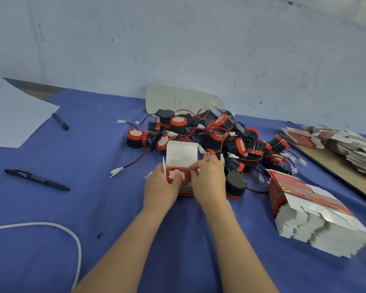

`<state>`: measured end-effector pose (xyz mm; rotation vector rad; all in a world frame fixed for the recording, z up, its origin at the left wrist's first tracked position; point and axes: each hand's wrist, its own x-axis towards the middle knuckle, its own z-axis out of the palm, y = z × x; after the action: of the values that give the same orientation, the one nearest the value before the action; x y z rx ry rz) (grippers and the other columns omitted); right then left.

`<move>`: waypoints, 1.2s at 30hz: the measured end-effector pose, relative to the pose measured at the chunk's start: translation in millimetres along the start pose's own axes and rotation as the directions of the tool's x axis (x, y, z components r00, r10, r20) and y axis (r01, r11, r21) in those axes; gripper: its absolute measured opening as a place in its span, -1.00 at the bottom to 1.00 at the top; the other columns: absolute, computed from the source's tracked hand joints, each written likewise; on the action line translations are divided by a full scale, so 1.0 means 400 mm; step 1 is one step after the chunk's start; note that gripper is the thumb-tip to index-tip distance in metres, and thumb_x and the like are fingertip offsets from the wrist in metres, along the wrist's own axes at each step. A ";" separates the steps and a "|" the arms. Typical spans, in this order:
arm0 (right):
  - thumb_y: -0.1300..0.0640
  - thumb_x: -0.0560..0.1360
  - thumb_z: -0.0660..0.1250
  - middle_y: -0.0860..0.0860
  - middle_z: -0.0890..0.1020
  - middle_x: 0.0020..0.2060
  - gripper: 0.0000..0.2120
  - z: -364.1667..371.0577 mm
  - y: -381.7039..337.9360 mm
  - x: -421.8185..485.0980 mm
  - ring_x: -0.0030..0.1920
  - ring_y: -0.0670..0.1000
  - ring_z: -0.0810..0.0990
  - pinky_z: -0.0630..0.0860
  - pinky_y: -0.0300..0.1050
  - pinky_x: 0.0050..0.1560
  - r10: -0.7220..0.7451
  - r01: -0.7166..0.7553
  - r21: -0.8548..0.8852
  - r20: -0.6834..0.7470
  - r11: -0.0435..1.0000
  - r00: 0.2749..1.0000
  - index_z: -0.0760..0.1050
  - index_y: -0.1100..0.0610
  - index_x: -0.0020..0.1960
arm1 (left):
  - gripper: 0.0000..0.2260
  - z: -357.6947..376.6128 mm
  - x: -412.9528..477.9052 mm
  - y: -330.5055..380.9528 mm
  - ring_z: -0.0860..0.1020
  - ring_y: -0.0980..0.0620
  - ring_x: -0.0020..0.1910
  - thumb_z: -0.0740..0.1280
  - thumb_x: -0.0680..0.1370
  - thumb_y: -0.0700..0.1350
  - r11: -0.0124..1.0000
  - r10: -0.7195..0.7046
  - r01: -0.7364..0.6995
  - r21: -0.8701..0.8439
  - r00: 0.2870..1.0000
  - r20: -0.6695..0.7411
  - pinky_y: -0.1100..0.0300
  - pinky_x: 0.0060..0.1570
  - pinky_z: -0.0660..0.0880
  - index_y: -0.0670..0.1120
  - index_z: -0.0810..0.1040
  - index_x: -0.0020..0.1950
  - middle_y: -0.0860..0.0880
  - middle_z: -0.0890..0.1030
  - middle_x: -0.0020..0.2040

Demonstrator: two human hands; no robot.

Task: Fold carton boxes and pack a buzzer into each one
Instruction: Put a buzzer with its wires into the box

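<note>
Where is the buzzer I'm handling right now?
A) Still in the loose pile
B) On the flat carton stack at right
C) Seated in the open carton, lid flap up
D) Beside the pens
C: the red-rimmed buzzer sits in the carton held between the left hand and the right hand, and the white lid flap stands upright behind it.
</note>
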<state>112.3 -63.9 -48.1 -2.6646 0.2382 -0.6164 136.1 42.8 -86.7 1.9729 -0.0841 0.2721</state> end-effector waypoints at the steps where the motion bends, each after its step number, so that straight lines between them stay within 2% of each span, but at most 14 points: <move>1: 0.17 0.58 0.22 0.03 0.53 0.11 -0.78 0.000 -0.001 0.001 0.24 0.07 0.38 0.38 -0.09 0.19 -0.010 0.011 -0.022 0.018 1.000 1.000 0.64 0.11 0.09 | -0.70 0.000 0.000 0.001 0.54 -0.05 0.08 0.30 0.56 -0.02 1.000 -0.001 0.001 0.000 1.000 -0.002 0.15 -0.01 0.51 -0.11 0.43 0.25 -0.08 0.57 0.13; 5: 0.18 0.57 0.15 -0.04 0.65 -0.06 -0.71 0.001 -0.010 -0.004 0.05 0.03 0.48 0.31 -0.07 0.11 -0.065 0.070 -0.085 0.059 0.994 0.996 0.64 0.00 0.05 | -0.69 0.000 0.000 0.002 0.53 -0.06 0.10 0.30 0.56 -0.01 1.000 -0.003 0.003 0.003 1.000 0.000 0.10 0.03 0.53 -0.11 0.43 0.25 -0.08 0.57 0.13; 8: 0.18 0.58 0.14 -0.07 0.65 -0.05 -0.69 0.002 -0.009 -0.005 0.06 0.02 0.45 0.19 -0.07 0.09 -0.048 0.051 -0.077 0.049 0.996 0.998 0.62 -0.05 0.09 | -0.69 -0.001 -0.002 0.005 0.54 -0.05 0.08 0.30 0.56 -0.02 1.000 0.000 0.000 0.005 1.000 -0.005 0.12 0.00 0.51 -0.11 0.43 0.25 -0.08 0.57 0.11; 11: 0.15 0.59 0.17 -0.03 0.63 -0.03 -0.79 0.008 -0.005 -0.001 0.09 0.06 0.47 0.18 -0.09 0.08 0.021 -0.022 0.008 0.014 1.000 1.000 0.48 0.00 0.17 | -0.71 -0.002 -0.004 0.006 0.53 -0.05 0.07 0.29 0.56 -0.03 1.000 0.004 -0.004 -0.003 1.000 -0.005 0.13 -0.02 0.51 -0.12 0.44 0.23 -0.08 0.57 0.11; 13: 0.15 0.59 0.18 0.00 0.61 -0.01 -0.83 0.012 -0.007 0.003 0.08 0.10 0.47 0.19 -0.09 0.05 0.061 -0.062 0.024 0.016 0.998 0.998 0.44 0.04 0.15 | -0.72 -0.003 -0.005 0.007 0.53 -0.05 0.08 0.29 0.56 -0.04 1.000 0.004 -0.004 -0.008 1.000 -0.003 0.12 -0.02 0.52 -0.11 0.44 0.23 -0.07 0.58 0.11; 15: 0.16 0.59 0.17 0.01 0.57 0.07 -0.79 0.014 -0.013 0.006 0.18 0.11 0.41 0.20 -0.10 0.08 0.050 -0.047 -0.065 0.042 0.997 0.998 0.52 0.02 0.14 | -0.71 -0.006 -0.005 0.009 0.54 -0.05 0.08 0.29 0.56 -0.03 1.000 -0.003 0.003 -0.007 1.000 0.001 0.11 -0.01 0.53 -0.10 0.44 0.24 -0.07 0.57 0.11; 18: 0.14 0.58 0.20 0.03 0.41 0.27 -0.75 0.003 -0.013 0.011 0.29 0.12 0.26 0.22 -0.04 0.23 0.053 -0.038 -0.165 0.088 0.986 0.995 0.60 -0.02 0.15 | -0.72 -0.007 -0.005 0.009 0.54 -0.06 0.07 0.30 0.56 -0.03 1.000 0.001 -0.001 -0.008 1.000 0.007 0.06 0.02 0.54 -0.10 0.45 0.22 -0.07 0.58 0.10; 21: 0.09 0.56 0.20 0.06 0.16 0.48 -0.73 -0.009 0.006 0.012 0.46 0.19 0.03 0.05 0.12 0.45 0.104 -0.082 -0.095 0.255 0.992 0.961 0.61 -0.05 0.16 | -0.74 -0.005 -0.007 0.008 0.54 -0.05 0.07 0.31 0.55 -0.04 1.000 0.007 -0.007 -0.009 1.000 0.003 0.06 0.03 0.54 -0.10 0.46 0.19 -0.05 0.58 0.07; 23: 0.09 0.57 0.17 0.06 0.08 0.52 -0.72 -0.013 0.019 0.014 0.51 0.18 -0.07 -0.02 0.15 0.48 0.104 -0.105 -0.017 0.359 0.994 0.928 0.61 -0.04 0.15 | -0.74 -0.002 -0.007 0.007 0.53 -0.04 0.08 0.31 0.54 -0.04 1.000 0.017 -0.017 -0.004 1.000 -0.004 0.06 0.04 0.53 -0.10 0.46 0.18 -0.04 0.57 0.08; 27: 0.10 0.58 0.12 0.10 0.27 0.40 -0.70 0.002 0.026 0.017 0.42 0.15 0.12 0.16 -0.01 0.29 0.099 -0.100 -0.015 0.371 0.995 0.923 0.59 0.02 0.14 | -0.64 0.002 -0.015 0.010 0.47 -0.03 0.11 0.32 0.53 -0.11 0.995 0.100 -0.100 -0.019 0.994 -0.040 0.11 0.01 0.50 -0.09 0.36 0.31 -0.04 0.45 0.18; 29: 0.13 0.57 0.12 0.13 0.32 0.30 -0.70 0.005 0.026 0.016 0.33 0.16 0.20 0.18 -0.09 0.17 0.111 -0.119 0.001 0.352 0.993 0.929 0.60 0.03 0.13 | -0.62 -0.002 -0.022 0.011 0.48 0.01 0.07 0.35 0.51 -0.13 0.988 0.147 -0.151 -0.039 0.986 -0.084 0.23 -0.12 0.49 -0.06 0.30 0.27 0.00 0.41 0.18; 31: 0.17 0.58 0.12 0.12 0.32 0.26 -0.69 0.002 0.030 0.015 0.30 0.14 0.21 0.19 -0.12 0.21 0.094 -0.119 0.051 0.351 0.992 0.932 0.60 0.03 0.16 | -0.68 -0.006 -0.029 0.011 0.46 0.07 0.04 0.38 0.51 -0.12 0.973 0.227 -0.230 -0.029 0.970 -0.080 0.37 -0.17 0.42 -0.03 0.30 0.16 0.03 0.40 0.13; 34: 0.20 0.59 0.14 0.12 0.30 0.27 -0.68 -0.002 0.033 0.013 0.28 0.13 0.25 0.30 -0.02 0.34 0.081 -0.141 0.151 0.345 0.978 0.935 0.58 0.02 0.22 | -0.89 -0.004 -0.034 0.012 0.40 0.12 0.08 0.32 0.56 -0.03 0.927 0.376 -0.376 -0.004 0.927 0.015 0.39 0.01 0.34 -0.03 0.44 -0.02 0.08 0.45 0.06; 36: 0.25 0.57 0.16 0.11 0.35 0.25 -0.69 0.003 0.035 0.010 0.26 0.09 0.26 0.31 -0.09 0.30 0.069 -0.130 0.198 0.290 0.971 0.955 0.61 0.05 0.17 | -0.83 -0.003 -0.034 0.013 0.39 0.10 0.16 0.20 0.62 -0.07 0.935 0.355 -0.354 -0.028 0.933 0.065 0.29 0.16 0.32 -0.03 0.53 -0.11 0.10 0.50 0.06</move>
<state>115.2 -77.2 -53.2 -2.4730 0.2101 -0.2112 121.7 40.8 -84.9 1.9436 -0.4904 0.4354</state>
